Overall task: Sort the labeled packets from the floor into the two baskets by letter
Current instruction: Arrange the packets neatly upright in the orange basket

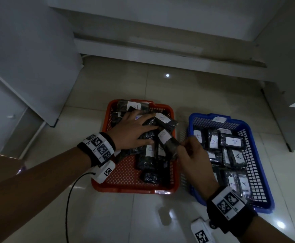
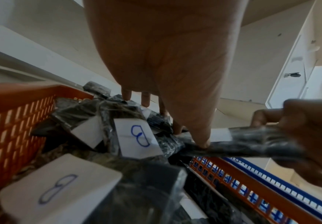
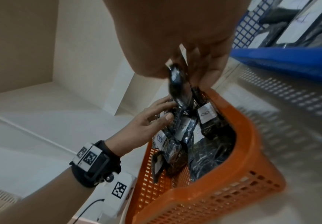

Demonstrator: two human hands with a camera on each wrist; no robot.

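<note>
Here the left hand (image 1: 132, 130) reaches forward over the red basket (image 1: 108, 183), palm down, its fingers (image 1: 150, 128) straight and spread, pressing on the heap of dark packets (image 1: 147, 160) inside. The right hand (image 1: 194, 158) hovers between the two baskets, fingers curled, pinching the near end of a single packet (image 1: 169, 142). That packet is dark and glossy, wrapped in clear film, with a white paper label marked B at its far end. It slants over the right side of the red basket, its labelled end just beside the left thumb; in the left wrist view the thumb tip touches it. Other packets in the red basket show B labels. The blue basket (image 1: 258, 165), just right of the red one on the tiled floor (image 1: 125, 216), holds packets labelled A (image 1: 233, 142).
</note>
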